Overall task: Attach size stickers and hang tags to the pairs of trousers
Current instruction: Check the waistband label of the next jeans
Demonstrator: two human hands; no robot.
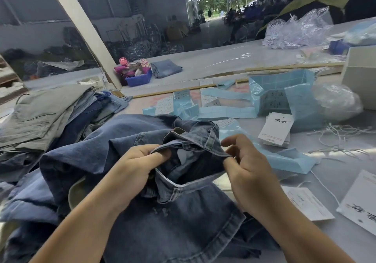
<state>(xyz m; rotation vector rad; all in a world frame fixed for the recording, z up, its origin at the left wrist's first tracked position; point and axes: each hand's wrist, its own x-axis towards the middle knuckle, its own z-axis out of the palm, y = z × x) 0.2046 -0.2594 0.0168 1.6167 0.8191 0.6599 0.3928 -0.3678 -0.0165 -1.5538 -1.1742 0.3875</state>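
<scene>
1. The left hand (pixel 134 167) is pinching the waistband of the blue jeans (pixel 162 222), with the thumb and fingers curled round a fold of the denim at the left side of the opening.
2. The right hand (pixel 248 173) is pinching the waistband's right edge between thumb and forefinger, while the other fingers (pixel 234 140) are curling loosely above, just beside a belt loop (pixel 210 139).
3. The 2 hands are holding the waist open between them (the dark inside of the garment is showing), and the jeans are lying crumpled on the grey table (pixel 345 181) directly in front of the person.
4. Pale blue sticker sheets (pixel 225 112) are lying scattered beyond the jeans, some touching the denim's far edge.
5. A stack of white hang tags (pixel 274 129) is sitting to the right of the jeans, with loose white strings (pixel 341 136) lying near it.
6. More white tags (pixel 309 203) are lying near the right forearm.
7. A pile of folded trousers (pixel 46 116) is lying to the left.
8. A blue tray (pixel 138 80) is sitting far back on the table.
</scene>
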